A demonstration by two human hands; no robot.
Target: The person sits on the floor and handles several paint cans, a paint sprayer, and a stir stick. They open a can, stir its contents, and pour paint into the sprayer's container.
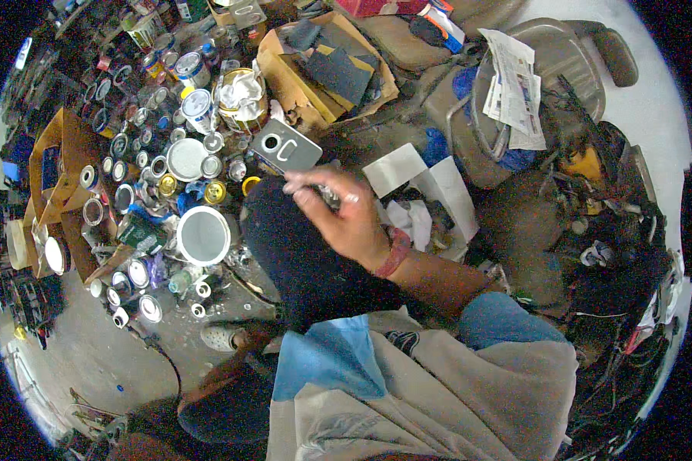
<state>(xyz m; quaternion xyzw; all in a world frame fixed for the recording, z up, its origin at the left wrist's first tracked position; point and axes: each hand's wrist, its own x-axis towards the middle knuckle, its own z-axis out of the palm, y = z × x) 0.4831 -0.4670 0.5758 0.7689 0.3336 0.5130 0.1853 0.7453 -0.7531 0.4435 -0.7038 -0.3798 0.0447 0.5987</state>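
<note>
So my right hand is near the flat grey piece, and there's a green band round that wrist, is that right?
Not quite: the band round that wrist is reddish, not green, as the head view shows. Your right hand is near the flat grey piece, as you said.

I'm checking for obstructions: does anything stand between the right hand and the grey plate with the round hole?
Nothing visible does. The right hand is close by the lower edge of the grey plate, though contact is unclear; the black-clad knee lies beneath the hand, not between them.
</note>
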